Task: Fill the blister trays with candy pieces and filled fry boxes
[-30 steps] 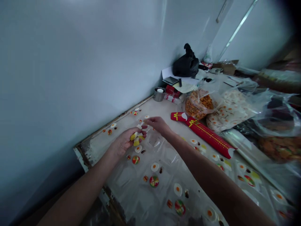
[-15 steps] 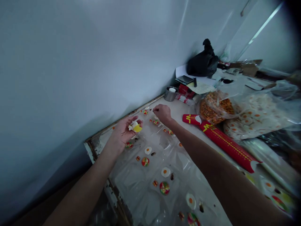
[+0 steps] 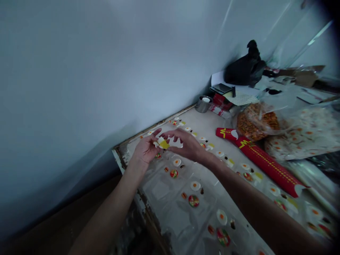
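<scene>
Pale wall behind a tabletop spread with clear plastic and fried-egg shapes. Above, yellow-and-white pieces loosely gripped in the left hand; just beside these, right hand with thumb and fingers parted, contact indiscernible.

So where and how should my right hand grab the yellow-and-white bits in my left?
Likely the yellow end, pinched from the right: it juts out of your left hand toward your right hand, while the white part sits nearer the left palm.
</scene>
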A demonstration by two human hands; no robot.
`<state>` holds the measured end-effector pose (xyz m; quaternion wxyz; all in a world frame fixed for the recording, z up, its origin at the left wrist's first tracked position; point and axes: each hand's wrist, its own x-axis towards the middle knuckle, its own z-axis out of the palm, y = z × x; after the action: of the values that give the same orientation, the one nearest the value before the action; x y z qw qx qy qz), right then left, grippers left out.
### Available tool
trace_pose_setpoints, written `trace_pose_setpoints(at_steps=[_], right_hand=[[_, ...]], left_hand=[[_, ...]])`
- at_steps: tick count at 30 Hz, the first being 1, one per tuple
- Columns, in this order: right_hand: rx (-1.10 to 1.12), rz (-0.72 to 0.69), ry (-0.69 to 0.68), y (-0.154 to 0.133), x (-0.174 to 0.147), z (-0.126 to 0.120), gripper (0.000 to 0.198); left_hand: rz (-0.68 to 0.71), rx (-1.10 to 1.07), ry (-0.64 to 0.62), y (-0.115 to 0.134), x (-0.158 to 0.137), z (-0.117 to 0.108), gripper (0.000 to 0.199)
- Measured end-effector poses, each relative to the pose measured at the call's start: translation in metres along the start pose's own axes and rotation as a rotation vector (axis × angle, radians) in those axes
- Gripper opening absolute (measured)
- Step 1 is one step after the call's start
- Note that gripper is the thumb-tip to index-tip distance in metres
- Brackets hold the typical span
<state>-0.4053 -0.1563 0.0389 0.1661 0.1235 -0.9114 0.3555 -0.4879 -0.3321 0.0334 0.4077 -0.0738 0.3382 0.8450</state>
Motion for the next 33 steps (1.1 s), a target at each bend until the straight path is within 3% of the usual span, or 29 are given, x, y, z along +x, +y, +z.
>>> trace_pose_setpoints(at_steps=[2,6,10,12,14,18,21,26,27,31,33], right_hand=[[-0.004,-0.022,-0.023,-0.026,-0.016,0.012,0.035],[-0.072,0.173,0.022,-0.055,-0.032,0.039,0.031],[0.096,0.372,0.094,-0.067,-0.033,0.052,0.037],[0.193,0.409,0.085,-0.070,-0.031,0.054,0.034],[0.153,0.396,0.100,-0.074,-0.031,0.056,0.032],[-0.092,0.336,0.162,-0.085,-0.036,0.071,0.030],[-0.094,0.284,0.195,-0.086,-0.039,0.080,0.021],[0.013,0.294,0.334,-0.049,-0.004,0.049,0.024],[0.030,0.326,0.293,-0.037,0.010,0.039,0.026],[0.160,0.464,-0.151,0.005,0.064,0.026,0.032],[0.133,0.550,-0.200,0.017,0.080,0.038,0.032]], left_hand=[[0.006,0.012,0.005,-0.006,-0.011,-0.004,0.053],[0.054,0.016,-0.016,-0.022,-0.035,-0.014,0.057],[0.152,0.037,-0.081,-0.032,-0.060,-0.020,0.085],[0.213,0.031,-0.096,-0.034,-0.069,-0.022,0.097],[0.215,0.014,-0.088,-0.036,-0.073,-0.024,0.099],[0.176,-0.063,-0.037,-0.041,-0.071,-0.028,0.087],[0.203,-0.129,0.000,-0.042,-0.068,-0.034,0.072],[0.301,-0.155,0.161,-0.016,-0.074,-0.057,0.041],[0.336,-0.154,0.173,-0.008,-0.077,-0.062,0.036],[0.459,-0.087,0.145,0.015,-0.086,-0.076,0.030],[0.489,-0.040,0.143,0.019,-0.087,-0.077,0.033]])
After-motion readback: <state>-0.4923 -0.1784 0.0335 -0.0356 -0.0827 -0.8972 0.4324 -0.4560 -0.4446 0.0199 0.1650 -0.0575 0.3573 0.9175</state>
